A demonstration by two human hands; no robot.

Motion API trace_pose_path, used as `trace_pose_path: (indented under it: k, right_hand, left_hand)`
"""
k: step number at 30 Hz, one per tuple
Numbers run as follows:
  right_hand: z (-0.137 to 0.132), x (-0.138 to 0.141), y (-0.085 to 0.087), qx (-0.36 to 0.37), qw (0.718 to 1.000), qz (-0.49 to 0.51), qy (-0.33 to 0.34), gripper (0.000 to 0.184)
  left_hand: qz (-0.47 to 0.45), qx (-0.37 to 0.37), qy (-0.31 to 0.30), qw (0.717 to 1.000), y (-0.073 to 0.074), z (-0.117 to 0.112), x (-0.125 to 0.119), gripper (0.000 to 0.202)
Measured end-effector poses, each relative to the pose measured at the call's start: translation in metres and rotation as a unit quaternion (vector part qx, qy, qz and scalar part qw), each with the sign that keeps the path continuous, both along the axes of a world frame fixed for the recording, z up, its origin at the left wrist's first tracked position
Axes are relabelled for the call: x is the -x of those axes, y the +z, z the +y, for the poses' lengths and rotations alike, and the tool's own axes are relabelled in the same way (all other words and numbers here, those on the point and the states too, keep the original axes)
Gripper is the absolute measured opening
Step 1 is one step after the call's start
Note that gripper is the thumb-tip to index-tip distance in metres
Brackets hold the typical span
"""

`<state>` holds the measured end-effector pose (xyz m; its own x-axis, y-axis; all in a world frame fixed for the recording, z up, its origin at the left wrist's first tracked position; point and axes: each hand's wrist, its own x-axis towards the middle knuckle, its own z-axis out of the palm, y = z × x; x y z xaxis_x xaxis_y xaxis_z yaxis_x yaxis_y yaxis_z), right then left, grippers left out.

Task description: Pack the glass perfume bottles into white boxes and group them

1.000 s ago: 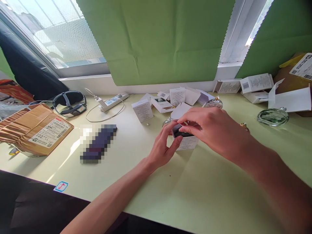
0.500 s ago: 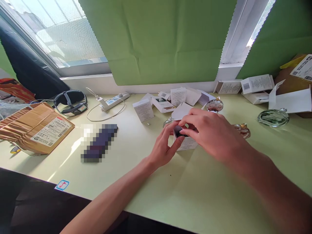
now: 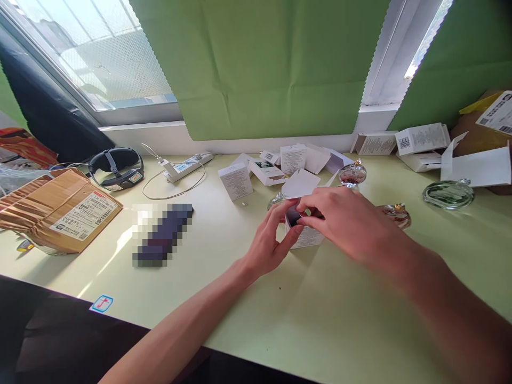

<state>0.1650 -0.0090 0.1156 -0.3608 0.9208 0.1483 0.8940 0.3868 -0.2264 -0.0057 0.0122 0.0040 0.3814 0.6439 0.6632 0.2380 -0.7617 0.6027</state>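
A small white carton (image 3: pixel 306 237) stands on the pale green table (image 3: pixel 320 320), its top open and dark inside. My left hand (image 3: pixel 270 242) grips the carton's left side with thumb and fingers. My right hand (image 3: pixel 348 221) reaches over from the right, its fingertips pinched at the carton's open top; what they press on is hidden. A loose white flap or sheet (image 3: pixel 300 184) lies just behind the carton.
Several white cartons (image 3: pixel 236 180) and round glass bottles (image 3: pixel 352 173) are scattered behind my hands. A glass dish (image 3: pixel 448 193) sits at right. A power strip (image 3: pixel 186 165), a headset (image 3: pixel 116 169), a labelled brown parcel (image 3: pixel 60 210) and a blurred dark object (image 3: pixel 162 234) lie at left.
My right hand's fingers have settled lower on the carton's open top, covering more of the dark opening. My left hand keeps its grip. The carton has stayed in place.
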Motion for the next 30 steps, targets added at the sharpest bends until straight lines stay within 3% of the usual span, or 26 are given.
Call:
trace_pose_path:
  k: [7,10,15,17,20,23,26,30]
  right_hand:
    - [0.000,-0.005,-0.006,0.025,0.998,-0.013,0.055,0.025]
    - [-0.002,-0.013,-0.001,0.020,0.998,0.006,0.060,0.027]
    - [-0.001,-0.047,0.023,0.009,0.993,0.114,-0.025,0.021]
    - [0.008,-0.063,0.026,0.062,0.985,0.154,-0.053,0.022]
    - [0.026,-0.081,0.016,0.192,0.968,0.163,-0.003,0.030]
    - [0.040,-0.086,0.002,0.261,0.948,0.170,0.071,0.033]
    - [0.041,-0.081,-0.002,0.288,0.934,0.180,0.113,0.027]
    - [0.028,-0.075,0.003,0.270,0.936,0.196,0.116,0.030]
  left_hand:
    - [-0.003,-0.006,0.001,1.000,-0.002,0.000,0.000,0.050]
    - [-0.005,-0.005,0.001,1.000,-0.002,0.000,0.000,0.050]
    - [-0.014,0.040,-0.014,0.999,-0.005,0.001,0.001,0.048]
    - [-0.021,0.050,-0.020,0.998,-0.006,0.001,0.001,0.049]
    - [-0.034,0.061,-0.021,0.997,-0.006,0.001,0.001,0.049]
    - [-0.043,0.088,-0.033,0.995,-0.004,0.001,0.002,0.046]
    - [-0.053,0.130,-0.062,0.988,-0.001,0.000,0.004,0.040]
    - [-0.057,0.158,-0.064,0.984,0.002,0.000,0.005,0.036]
